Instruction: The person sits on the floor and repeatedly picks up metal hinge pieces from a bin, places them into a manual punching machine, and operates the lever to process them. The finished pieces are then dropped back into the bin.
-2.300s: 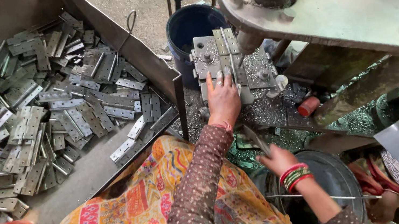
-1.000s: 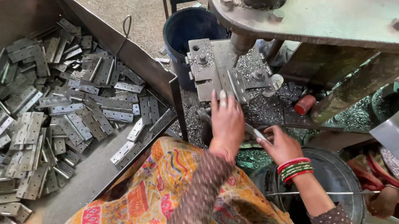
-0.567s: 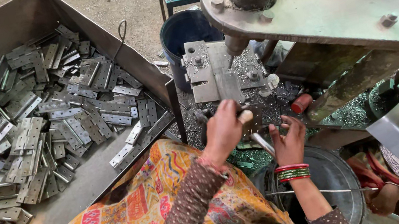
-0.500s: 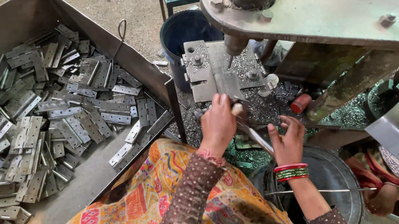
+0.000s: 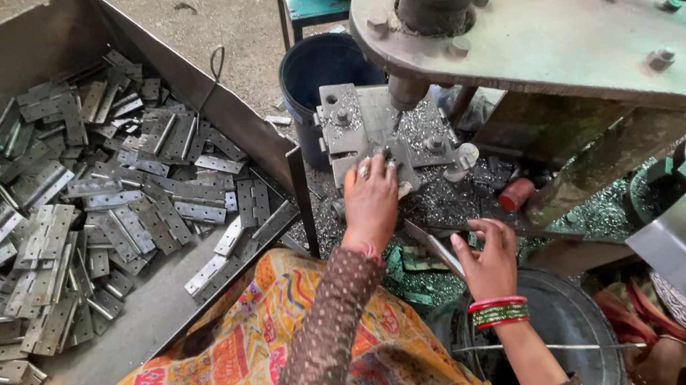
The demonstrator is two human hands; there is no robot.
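My left hand [image 5: 371,202] reaches forward to the grey die block [image 5: 342,122] of a press and holds a small hinge plate [image 5: 396,166] against it, just under the press ram [image 5: 406,89]. My right hand [image 5: 489,263], with red and green bangles at the wrist, sits nearer to me. Its fingers curl around a slanted metal bar [image 5: 430,246]. Metal chips [image 5: 447,197] cover the bed around the die.
A big steel tray [image 5: 158,314] on the left holds several loose hinge plates [image 5: 57,224]. A dark blue bucket [image 5: 320,70] stands behind the die. The heavy press arm [image 5: 577,29] overhangs the right side. A round metal drum [image 5: 573,321] sits below my right hand.
My left hand drew back from the die, then went forward again with a hinge plate. My right hand rose from its lower position and closed on the slanted bar.
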